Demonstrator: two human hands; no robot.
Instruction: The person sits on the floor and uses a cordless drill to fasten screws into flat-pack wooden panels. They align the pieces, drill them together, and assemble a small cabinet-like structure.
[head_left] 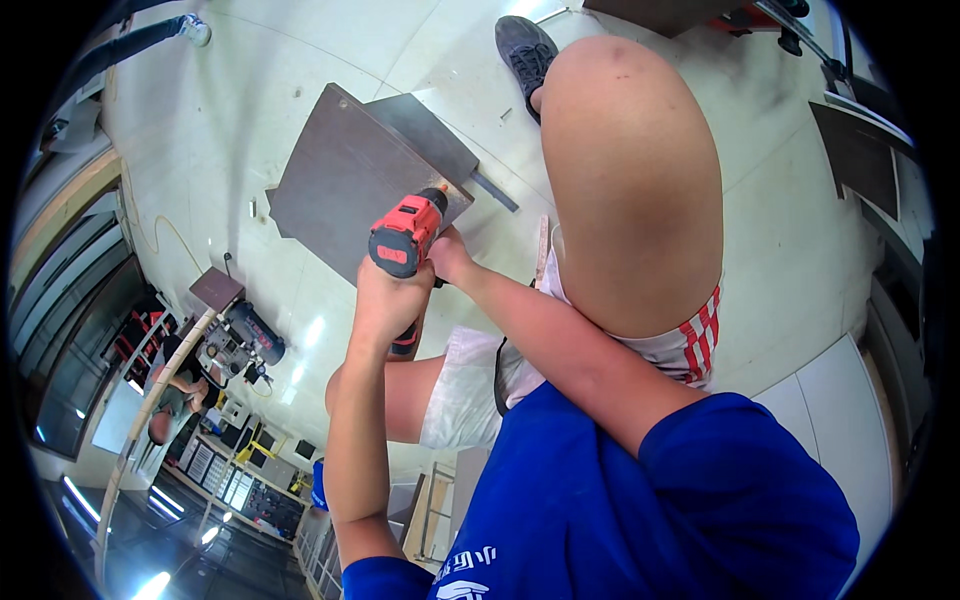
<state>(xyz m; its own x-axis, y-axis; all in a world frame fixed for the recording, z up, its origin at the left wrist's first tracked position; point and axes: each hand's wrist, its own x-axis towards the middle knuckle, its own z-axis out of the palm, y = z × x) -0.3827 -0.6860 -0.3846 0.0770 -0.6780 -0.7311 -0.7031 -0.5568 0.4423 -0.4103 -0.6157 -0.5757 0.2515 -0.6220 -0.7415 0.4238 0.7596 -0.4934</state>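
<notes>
My left hand (392, 300) is closed around the handle of a red and black cordless drill (408, 232). The drill's chuck end points away from me, toward the right-hand edge of a dark brown board (335, 180). Whether its tip touches the board cannot be made out. Just right of the drill is my right hand (450, 257), close to the board's near edge; its fingers are mostly hidden. A second dark panel (425, 130) shows behind the brown board, with a narrow dark strip (495, 190) sticking out at its right.
My bent bare leg (635, 180) and dark shoe (525, 55) are right of the boards. Small metal pieces lie on the pale tiled floor (760, 200). An air compressor (255, 335) stands left. One person (170, 410) is at the far left; another's leg (130, 45) shows upper left.
</notes>
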